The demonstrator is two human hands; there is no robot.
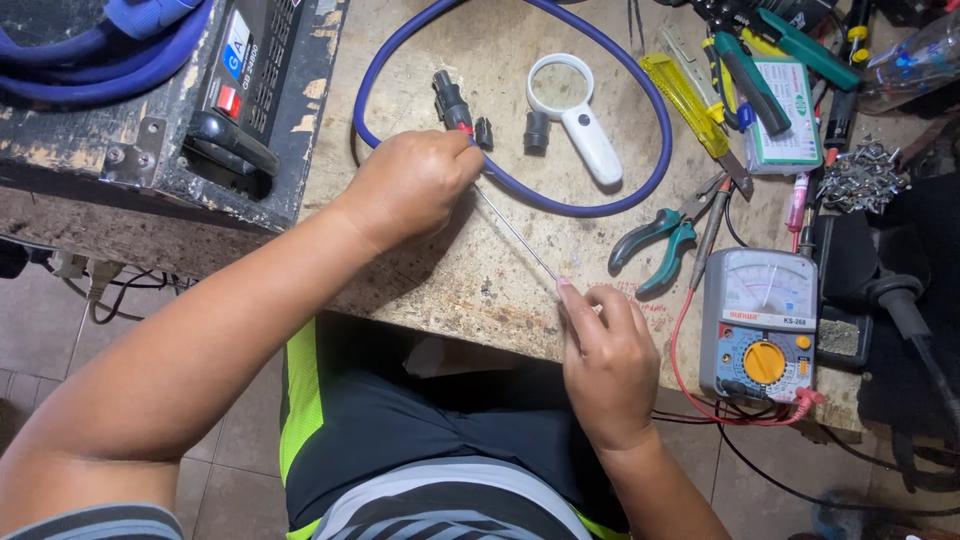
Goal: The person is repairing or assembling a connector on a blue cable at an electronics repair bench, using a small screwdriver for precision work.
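My left hand (415, 185) is closed around the end of a blue cable (640, 90) that loops over the workbench (480, 270). A black and red connector (452, 103) sticks out just above that hand. A thin metal wire (515, 232) runs from my left hand down to my right hand (605, 360), whose fingertips pinch its lower end near the bench's front edge. Two small black connector parts (537, 132) lie beside the cable.
A white magnifying glass (578, 118), green-handled pliers (660, 240), a yellow cutter knife (690, 100) and a grey multimeter (760, 325) with red leads lie to the right. A black power unit (245, 90) stands at the left. A pile of metal bits (860, 178) sits far right.
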